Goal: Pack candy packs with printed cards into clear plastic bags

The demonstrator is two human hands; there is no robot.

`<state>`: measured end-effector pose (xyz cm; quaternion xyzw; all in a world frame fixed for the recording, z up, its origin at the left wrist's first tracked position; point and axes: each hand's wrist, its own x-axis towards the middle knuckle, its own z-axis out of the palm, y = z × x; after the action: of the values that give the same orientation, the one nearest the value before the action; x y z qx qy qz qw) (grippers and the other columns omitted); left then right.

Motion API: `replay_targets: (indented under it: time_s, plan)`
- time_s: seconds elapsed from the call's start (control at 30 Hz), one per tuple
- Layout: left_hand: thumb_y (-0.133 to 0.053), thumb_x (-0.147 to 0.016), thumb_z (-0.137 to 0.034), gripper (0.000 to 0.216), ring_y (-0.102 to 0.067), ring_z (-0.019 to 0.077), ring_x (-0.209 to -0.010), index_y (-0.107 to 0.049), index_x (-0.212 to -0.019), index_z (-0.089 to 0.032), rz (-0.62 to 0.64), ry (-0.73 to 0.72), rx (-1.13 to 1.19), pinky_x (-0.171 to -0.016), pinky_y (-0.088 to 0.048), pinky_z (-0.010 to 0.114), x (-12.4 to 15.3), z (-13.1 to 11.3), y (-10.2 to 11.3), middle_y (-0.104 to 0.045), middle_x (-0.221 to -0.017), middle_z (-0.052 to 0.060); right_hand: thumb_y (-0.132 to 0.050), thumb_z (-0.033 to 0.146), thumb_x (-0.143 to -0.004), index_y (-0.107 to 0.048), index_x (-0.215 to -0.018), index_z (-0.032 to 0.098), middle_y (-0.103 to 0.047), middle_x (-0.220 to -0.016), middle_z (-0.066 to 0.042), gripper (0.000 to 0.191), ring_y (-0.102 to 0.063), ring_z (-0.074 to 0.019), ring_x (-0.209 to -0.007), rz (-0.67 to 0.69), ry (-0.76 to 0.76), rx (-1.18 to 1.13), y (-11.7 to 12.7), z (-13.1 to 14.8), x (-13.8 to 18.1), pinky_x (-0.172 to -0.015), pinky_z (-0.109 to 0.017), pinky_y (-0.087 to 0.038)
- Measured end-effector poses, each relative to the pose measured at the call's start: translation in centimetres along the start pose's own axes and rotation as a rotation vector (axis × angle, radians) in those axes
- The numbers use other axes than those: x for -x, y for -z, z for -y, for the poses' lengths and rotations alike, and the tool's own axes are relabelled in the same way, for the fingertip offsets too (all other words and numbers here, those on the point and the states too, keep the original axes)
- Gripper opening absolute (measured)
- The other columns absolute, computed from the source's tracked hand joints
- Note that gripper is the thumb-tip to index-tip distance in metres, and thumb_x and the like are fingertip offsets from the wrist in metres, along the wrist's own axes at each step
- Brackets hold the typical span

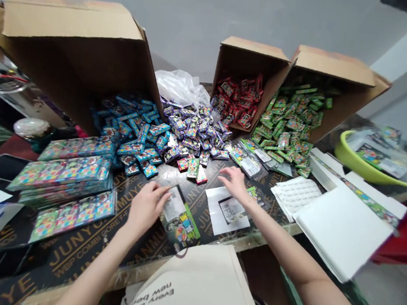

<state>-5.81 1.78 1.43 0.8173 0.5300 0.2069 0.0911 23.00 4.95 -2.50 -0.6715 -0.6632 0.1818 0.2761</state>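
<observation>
My left hand [147, 206] rests on the top end of a clear printed packet [179, 218] lying on the dark table [69, 250], fingers curled over its edge. My right hand [234, 181] hovers palm down with fingers spread, just past a white sheet with a small clear packet [229, 210] on it and near loose small sachets [194, 167]. Purple sachets [194, 132] and blue sachets [136, 131] are heaped beyond both hands.
Three tipped cardboard boxes spill sachets: a large one [71, 56] at left, one with red sachets [241, 100], one with green sachets [290, 123]. Stacked filled packets [66, 172] lie at left, white sheets [341, 225] at right, a yellow-green basin [373, 165] far right, a cloth bag [196, 292] below.
</observation>
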Motion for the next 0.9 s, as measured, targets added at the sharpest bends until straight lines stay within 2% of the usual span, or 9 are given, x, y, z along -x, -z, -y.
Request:
replay_targets:
  time_s: [0.1, 0.17, 0.2, 0.3, 0.43, 0.53, 0.67, 0.8, 0.9]
  plan:
    - [-0.063, -0.068, -0.037, 0.057, -0.035, 0.0326, -0.118, -0.047, -0.121, -0.024, 0.129, -0.139, -0.187, -0.097, -0.026, 0.051, 0.0, 0.8, -0.3, -0.045, -0.124, 0.012, -0.060, 0.031, -0.073, -0.064, -0.083, 0.021, -0.053, -0.090, -0.007, 0.015, -0.041, -0.0242, -0.094, 0.098, -0.090, 0.298, 1.3, -4.6, -0.2, -0.075, -0.033, -0.026]
    - [-0.072, -0.057, -0.034, 0.073, -0.026, 0.0334, -0.124, -0.042, -0.123, -0.029, 0.333, -0.312, -0.201, -0.100, -0.012, 0.056, -0.1, 0.3, -1.3, -0.037, -0.133, 0.010, -0.062, 0.030, -0.070, -0.065, -0.079, 0.021, -0.054, -0.086, -0.006, 0.012, -0.042, -0.0235, -0.091, 0.164, -0.085, 0.317, 1.3, -6.2, -0.2, -0.072, -0.032, -0.024]
    - [-0.075, -0.052, -0.033, 0.074, -0.028, 0.0330, -0.123, -0.045, -0.119, -0.029, 0.447, -0.379, -0.185, -0.100, -0.010, 0.057, -0.1, -0.1, -1.9, -0.039, -0.131, 0.009, -0.063, 0.028, -0.070, -0.065, -0.076, 0.021, -0.054, -0.085, -0.005, 0.010, -0.042, -0.0228, -0.090, 0.183, -0.068, 0.309, 1.2, -6.6, -0.2, -0.072, -0.031, -0.023]
    - [-0.078, -0.042, -0.035, 0.066, -0.043, 0.0298, -0.106, -0.054, -0.102, -0.023, 0.673, -0.473, -0.116, -0.095, -0.021, 0.053, -0.2, -1.5, -3.5, -0.050, -0.112, 0.009, -0.062, 0.023, -0.071, -0.063, -0.071, 0.019, -0.055, -0.084, -0.004, 0.004, -0.043, -0.0206, -0.088, 0.230, -0.001, 0.301, 0.7, -6.5, -0.1, -0.072, -0.030, -0.023]
    - [-0.077, -0.042, -0.032, 0.048, -0.052, 0.0223, -0.080, -0.055, -0.083, -0.019, 0.728, -0.448, 0.046, -0.074, -0.038, 0.033, -0.7, -2.3, -3.5, -0.056, -0.085, 0.004, -0.056, 0.017, -0.074, -0.058, -0.070, 0.017, -0.057, -0.083, -0.006, 0.005, -0.044, -0.0203, -0.089, 0.265, 0.096, 0.292, 0.7, -5.6, 0.4, -0.076, -0.030, -0.024]
    - [-0.072, -0.054, -0.027, 0.038, -0.049, 0.0148, -0.062, -0.056, -0.088, -0.021, 0.618, -0.266, 0.318, -0.059, -0.036, 0.024, -1.9, -2.2, -1.4, -0.054, -0.068, -0.003, -0.051, 0.011, -0.075, -0.055, -0.073, 0.016, -0.059, -0.079, -0.007, 0.007, -0.047, -0.0198, -0.084, 0.278, 0.126, 0.282, 0.8, -5.3, 0.9, -0.076, -0.030, -0.025]
    - [-0.061, -0.070, -0.025, 0.052, -0.052, 0.0142, -0.074, -0.044, -0.120, -0.024, 0.310, -0.117, 0.626, -0.067, -0.039, 0.024, -2.8, -1.9, 1.3, -0.057, -0.086, 0.000, -0.047, 0.009, -0.075, -0.052, -0.077, 0.016, -0.059, -0.073, -0.005, 0.009, -0.050, -0.0179, -0.074, 0.251, 0.095, 0.250, 1.2, -5.3, 1.3, -0.073, -0.029, -0.027]
    - [-0.061, -0.073, -0.026, 0.029, -0.054, 0.0168, -0.085, -0.060, -0.101, -0.021, 0.140, -0.016, 0.745, -0.072, -0.042, 0.027, -1.6, -1.3, 0.7, -0.058, -0.092, 0.004, -0.048, 0.017, -0.076, -0.050, -0.072, 0.017, -0.058, -0.072, -0.003, 0.004, -0.051, -0.0177, -0.072, 0.205, 0.066, 0.183, 2.1, -4.3, 1.4, -0.069, -0.028, -0.030]
    - [-0.062, -0.072, -0.028, 0.025, -0.054, 0.0161, -0.079, -0.064, -0.096, -0.020, 0.062, 0.083, 0.765, -0.062, -0.043, 0.025, -0.4, -0.7, -0.2, -0.057, -0.088, 0.005, -0.051, 0.027, -0.076, -0.050, -0.072, 0.018, -0.057, -0.074, -0.002, 0.010, -0.051, -0.0164, -0.072, 0.150, 0.048, -0.111, 2.7, -1.4, 1.5, -0.067, -0.027, -0.034]
